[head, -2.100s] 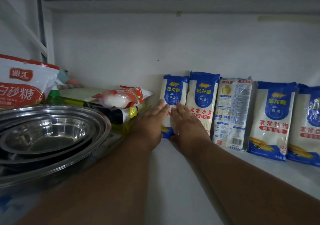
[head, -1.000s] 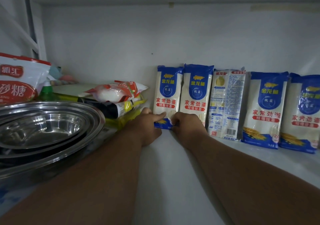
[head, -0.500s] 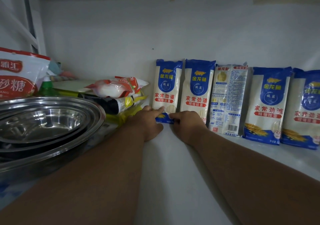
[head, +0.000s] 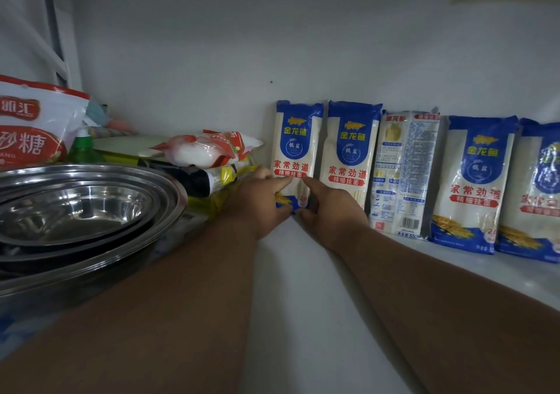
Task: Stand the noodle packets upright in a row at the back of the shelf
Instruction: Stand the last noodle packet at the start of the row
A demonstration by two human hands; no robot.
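Note:
Several blue-and-white noodle packets stand upright in a row against the white back wall of the shelf (head: 291, 287). The leftmost packet (head: 298, 145) has both my hands at its bottom end. My left hand (head: 260, 201) grips its lower left corner. My right hand (head: 331, 209) holds its lower right corner and hides the foot of the second packet (head: 351, 148). A third packet (head: 403, 169) shows its printed back. Two more packets (head: 475, 181) (head: 536, 190) stand at the right.
Stacked steel bowls (head: 81, 206) fill the left front. Behind them are a red-and-white sugar bag (head: 33, 127), a green bottle (head: 83, 148), and a pile of bagged goods (head: 209, 151) close to the leftmost packet.
My hands slid down from the face of the leftmost packet to its bottom edge and now pinch its lower corners. The packet stands straighter against the wall.

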